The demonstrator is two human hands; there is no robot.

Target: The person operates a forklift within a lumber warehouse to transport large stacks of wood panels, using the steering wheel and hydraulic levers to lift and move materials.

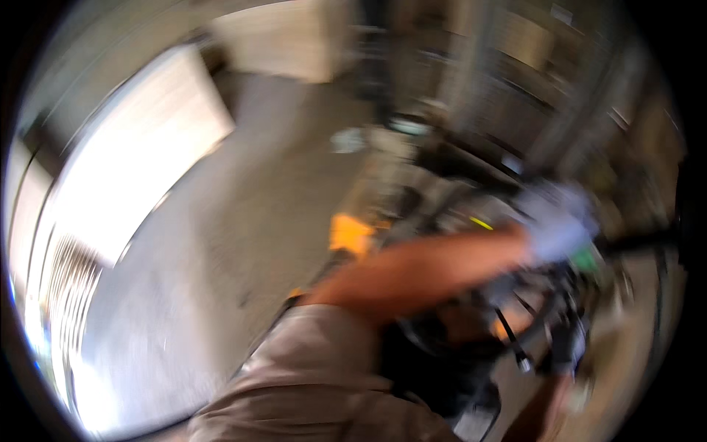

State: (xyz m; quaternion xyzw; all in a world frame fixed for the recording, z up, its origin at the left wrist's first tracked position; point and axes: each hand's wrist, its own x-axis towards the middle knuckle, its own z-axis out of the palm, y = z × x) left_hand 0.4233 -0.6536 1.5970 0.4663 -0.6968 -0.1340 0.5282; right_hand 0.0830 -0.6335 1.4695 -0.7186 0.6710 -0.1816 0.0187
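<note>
Motion blurs the whole head view. My left arm reaches across to the right, and my left hand (556,217), in a pale bluish-white glove, is over the far right part of a dark cluttered machine-like assembly (442,210). Just below that hand shows a small green thing (585,259). Lower on the right is my right hand (568,345), in a glove that looks grey and dark, beside the assembly's dark parts. A thin black rod (510,335) with a pale tip slants to the left of it. The fingers of both hands are smeared, and whatever they touch or hold is unclear.
An orange block (351,234) sticks out on the assembly's left side. Grey floor (243,199) stretches to the left, with a bright white panel or opening (147,147) beyond. A pale box-like thing (276,40) stands at the back. Shelving-like uprights (471,66) rise at the far right.
</note>
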